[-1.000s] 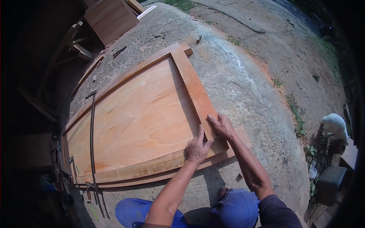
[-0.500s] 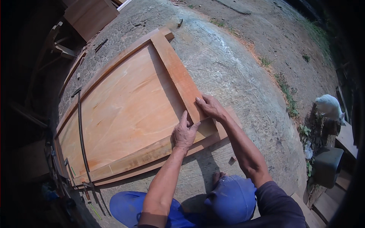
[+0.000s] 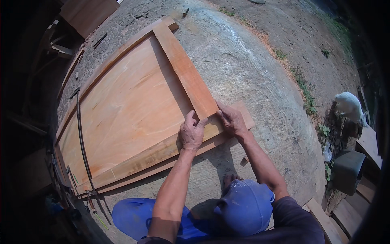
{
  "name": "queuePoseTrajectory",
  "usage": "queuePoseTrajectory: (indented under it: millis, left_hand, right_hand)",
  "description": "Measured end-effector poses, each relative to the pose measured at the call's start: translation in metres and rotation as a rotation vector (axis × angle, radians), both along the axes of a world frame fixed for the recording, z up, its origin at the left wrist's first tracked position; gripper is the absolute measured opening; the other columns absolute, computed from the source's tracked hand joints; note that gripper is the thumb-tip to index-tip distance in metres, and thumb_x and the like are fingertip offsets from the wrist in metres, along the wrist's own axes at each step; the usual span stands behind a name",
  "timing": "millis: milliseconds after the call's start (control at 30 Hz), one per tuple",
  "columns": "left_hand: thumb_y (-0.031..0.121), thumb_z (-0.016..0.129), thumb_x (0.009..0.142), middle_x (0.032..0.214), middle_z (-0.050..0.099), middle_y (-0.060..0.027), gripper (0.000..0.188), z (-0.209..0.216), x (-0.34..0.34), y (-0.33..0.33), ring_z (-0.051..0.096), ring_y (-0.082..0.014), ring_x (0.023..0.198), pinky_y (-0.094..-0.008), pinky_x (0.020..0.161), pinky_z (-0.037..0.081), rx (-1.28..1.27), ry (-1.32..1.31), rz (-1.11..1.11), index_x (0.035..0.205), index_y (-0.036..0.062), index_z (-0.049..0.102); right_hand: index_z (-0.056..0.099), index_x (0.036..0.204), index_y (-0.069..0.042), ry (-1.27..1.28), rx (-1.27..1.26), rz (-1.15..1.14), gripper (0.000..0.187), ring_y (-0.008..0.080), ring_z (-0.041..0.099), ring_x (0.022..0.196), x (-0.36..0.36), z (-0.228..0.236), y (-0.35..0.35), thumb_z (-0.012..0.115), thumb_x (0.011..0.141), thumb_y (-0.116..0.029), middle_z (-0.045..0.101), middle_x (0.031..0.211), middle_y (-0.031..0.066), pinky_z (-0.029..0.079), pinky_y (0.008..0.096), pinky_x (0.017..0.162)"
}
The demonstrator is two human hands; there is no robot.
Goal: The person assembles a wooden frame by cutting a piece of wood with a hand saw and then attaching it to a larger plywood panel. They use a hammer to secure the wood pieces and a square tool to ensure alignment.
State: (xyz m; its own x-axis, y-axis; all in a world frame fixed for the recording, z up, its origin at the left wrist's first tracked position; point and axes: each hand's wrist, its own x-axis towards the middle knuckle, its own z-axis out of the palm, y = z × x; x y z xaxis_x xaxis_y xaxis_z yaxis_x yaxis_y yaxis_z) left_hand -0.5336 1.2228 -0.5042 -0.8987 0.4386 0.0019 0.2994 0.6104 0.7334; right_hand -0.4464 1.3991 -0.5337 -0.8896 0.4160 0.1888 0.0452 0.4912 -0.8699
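A flat wooden board (image 3: 185, 67) lies crosswise over the right end of a large wooden frame with a plywood panel (image 3: 130, 105). My left hand (image 3: 191, 132) pinches the board's near left corner, its index finger along the inner edge and its thumb at the end. At the near right corner, my right hand (image 3: 231, 120) closes on the board's edge; its palm side is hidden. Below both hands runs the frame's near rail (image 3: 150, 160), over another timber (image 3: 243, 116) that sticks out to the right. The board's far end rests on the far rail (image 3: 107, 67).
A long bar clamp (image 3: 82, 140) spans the frame's left part. On the concrete (image 3: 268, 122) lie a small wood block (image 3: 244, 162) and a dark metal piece (image 3: 185, 12). A white cat (image 3: 349, 106) stands at right by a grey container (image 3: 347, 173) and planks (image 3: 325, 221).
My right hand has slid from the board's top face to its near right corner. My left index finger, stretched out before, is now bent against the inner edge. The view has shifted slightly.
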Motion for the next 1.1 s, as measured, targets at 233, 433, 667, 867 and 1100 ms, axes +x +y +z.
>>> queuePoseTrajectory:
  millis: [233,433,667,867,1100]
  left_hand:
    - [0.041,0.082,0.083,0.072,0.063,-0.0120,0.064,-0.002,0.004,0.001,0.063,-0.0313,0.069,-0.0451,0.066,0.050,0.013,0.006,0.032,0.126,-0.0022,0.062]
    - [0.039,0.084,0.081,0.070,0.061,-0.0111,0.063,-0.004,0.004,0.001,0.061,-0.0299,0.067,-0.0438,0.064,0.049,0.024,0.015,0.040,0.123,-0.0026,0.065]
    - [0.035,0.085,0.080,0.068,0.060,-0.0110,0.064,0.000,0.006,0.004,0.059,-0.0268,0.063,-0.0409,0.064,0.049,0.047,-0.019,0.074,0.126,-0.0042,0.065]
    - [0.035,0.085,0.081,0.067,0.059,-0.0100,0.066,-0.005,0.006,-0.003,0.057,-0.0227,0.061,-0.0382,0.061,0.048,0.039,-0.032,0.069,0.130,-0.0040,0.064]
    - [0.038,0.085,0.080,0.064,0.061,-0.0081,0.092,0.020,0.000,0.009,0.060,-0.0221,0.067,-0.0390,0.066,0.049,-0.032,-0.141,0.043,0.148,-0.0075,0.043]
  right_hand:
    - [0.054,0.147,-0.017,0.030,-0.016,-0.032,0.049,0.0327,0.069,0.095,0.001,-0.001,-0.005,0.065,0.099,-0.015,0.069,0.105,0.0169,0.055,0.0381,0.084]
    - [0.054,0.147,-0.017,0.037,-0.007,-0.012,0.051,0.0327,0.069,0.095,0.001,-0.001,-0.004,0.066,0.098,-0.012,0.069,0.105,0.0174,0.055,0.0371,0.083]
    - [0.054,0.148,-0.016,0.105,0.043,-0.002,0.054,0.0323,0.069,0.088,-0.002,-0.001,0.001,0.068,0.096,-0.010,0.068,0.100,0.0174,0.054,0.0366,0.078]
    - [0.054,0.147,-0.015,0.024,0.025,0.030,0.055,0.0312,0.070,0.089,0.001,0.000,-0.001,0.069,0.095,-0.009,0.069,0.101,0.0161,0.055,0.0360,0.079]
    - [0.056,0.144,-0.015,0.048,0.130,0.046,0.053,0.0356,0.068,0.108,-0.003,0.005,0.015,0.069,0.094,-0.009,0.065,0.127,0.0186,0.056,0.0382,0.089]
